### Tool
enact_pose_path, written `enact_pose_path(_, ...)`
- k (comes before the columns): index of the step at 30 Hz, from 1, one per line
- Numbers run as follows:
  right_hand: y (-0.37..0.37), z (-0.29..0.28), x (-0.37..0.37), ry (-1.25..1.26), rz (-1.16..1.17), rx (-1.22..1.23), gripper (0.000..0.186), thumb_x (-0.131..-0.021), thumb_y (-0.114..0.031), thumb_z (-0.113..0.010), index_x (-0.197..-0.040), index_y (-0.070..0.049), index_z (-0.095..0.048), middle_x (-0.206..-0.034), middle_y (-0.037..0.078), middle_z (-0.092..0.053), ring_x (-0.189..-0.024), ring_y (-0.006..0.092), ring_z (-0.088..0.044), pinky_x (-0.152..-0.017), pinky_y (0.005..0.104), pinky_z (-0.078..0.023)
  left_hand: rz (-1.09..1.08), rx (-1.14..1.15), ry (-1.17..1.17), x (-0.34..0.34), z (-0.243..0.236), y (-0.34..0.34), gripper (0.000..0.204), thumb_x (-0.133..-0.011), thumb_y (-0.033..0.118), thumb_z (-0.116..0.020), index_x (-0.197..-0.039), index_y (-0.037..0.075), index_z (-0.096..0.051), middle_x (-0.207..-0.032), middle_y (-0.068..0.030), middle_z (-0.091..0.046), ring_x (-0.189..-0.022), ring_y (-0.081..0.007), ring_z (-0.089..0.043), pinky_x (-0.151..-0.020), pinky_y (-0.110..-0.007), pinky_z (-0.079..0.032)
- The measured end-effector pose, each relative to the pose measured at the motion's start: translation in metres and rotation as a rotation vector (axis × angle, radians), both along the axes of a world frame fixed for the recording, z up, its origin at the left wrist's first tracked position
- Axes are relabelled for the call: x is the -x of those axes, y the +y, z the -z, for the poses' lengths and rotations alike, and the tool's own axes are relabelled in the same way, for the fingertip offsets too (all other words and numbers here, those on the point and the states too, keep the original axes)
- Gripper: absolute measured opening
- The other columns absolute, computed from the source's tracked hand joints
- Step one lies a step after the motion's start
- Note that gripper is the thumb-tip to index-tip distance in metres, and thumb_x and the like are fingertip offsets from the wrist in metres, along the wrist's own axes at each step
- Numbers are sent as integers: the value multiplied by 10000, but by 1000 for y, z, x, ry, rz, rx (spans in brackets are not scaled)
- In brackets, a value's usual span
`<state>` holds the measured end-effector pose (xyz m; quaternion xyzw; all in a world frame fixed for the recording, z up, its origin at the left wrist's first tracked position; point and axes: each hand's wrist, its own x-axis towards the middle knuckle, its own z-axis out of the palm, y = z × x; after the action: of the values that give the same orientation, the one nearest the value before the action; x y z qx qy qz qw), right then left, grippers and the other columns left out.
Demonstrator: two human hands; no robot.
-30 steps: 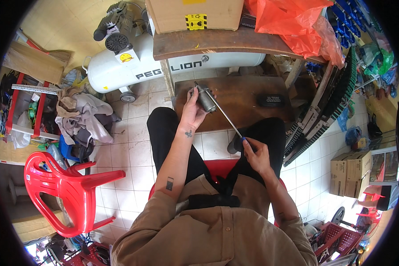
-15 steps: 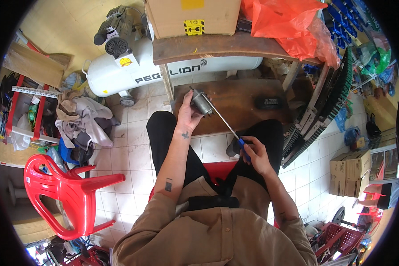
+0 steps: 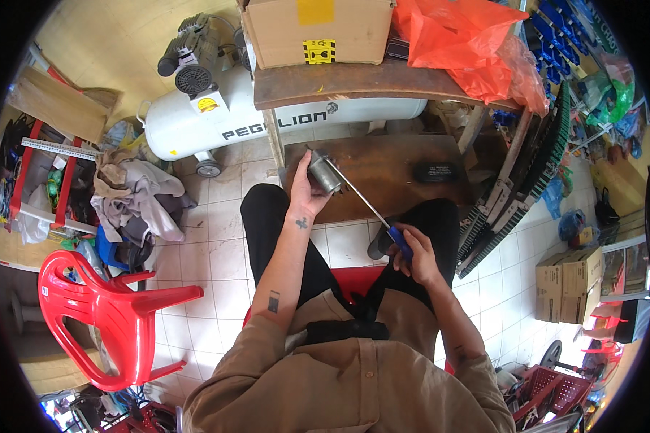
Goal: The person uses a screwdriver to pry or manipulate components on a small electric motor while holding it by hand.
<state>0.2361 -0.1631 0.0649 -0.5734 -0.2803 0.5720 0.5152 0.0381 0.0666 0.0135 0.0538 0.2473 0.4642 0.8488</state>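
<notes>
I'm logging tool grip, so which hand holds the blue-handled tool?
The right hand: it grips the blue-handled tool by its handle, whereas the left hand holds the grey metal cylinder.

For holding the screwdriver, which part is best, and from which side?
Probably its thick blue handle, from the right, as the right hand does: it is the near end, while the thin shaft slants away toward the metal cylinder.

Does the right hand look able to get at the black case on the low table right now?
Probably, by reaching over the right knee: nothing covers the black case on the brown table. But the right hand grips a screwdriver, so picking the case up likely means freeing that hand.
</notes>
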Motion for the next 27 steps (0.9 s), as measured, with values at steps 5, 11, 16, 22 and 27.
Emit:
enact_pose_path(5,-3,20,-16,19,-225,47,431,-1056,-330,-385,-1076,28,-625,-706,82,-594,-488,107,-492,-419,222,-334,15,53,-141,-2,2,-1,477,-862,403,-714,-1113,14,-599,-988,-130,-651,-899,-262,-637,-878,-402,-559)
enact_pose_path(11,0,14,-7,173,-163,101,375,-1071,-299,-454,-1127,28,-629,-749,48,-581,-582,103,-522,-446,231,-313,13,-7,-214,1,-1,-1,413,-871,388,-623,-1053,18,-590,-947,-127,-637,-856,-271,-619,-841,-406,-536)
enact_pose_path(16,2,8,6,296,-65,209,377,-1069,-324,-475,-1168,10,-620,-764,49,-590,-611,109,-547,-433,206,-316,-17,-17,-149,0,4,0,422,-881,452,-629,-1020,56,-592,-870,-98,-629,-778,-244,-604,-773,-378,-532)
enact_pose_path(22,0,0,19,442,-114,344,449,-1076,-399,-442,-1129,13,-614,-684,38,-538,-479,89,-461,-349,197,-241,22,46,-50,-5,4,2,429,-902,512,-631,-1021,101,-606,-815,-54,-616,-714,-209,-590,-701,-348,-520)
enact_pose_path(27,0,4,20,304,-142,327,487,-1067,-451,-447,-995,9,-588,-637,3,-451,-420,62,-355,-349,212,-232,37,71,-67,-7,7,0,406,-909,509,-623,-1023,119,-609,-810,-41,-604,-718,-199,-579,-706,-343,-509)
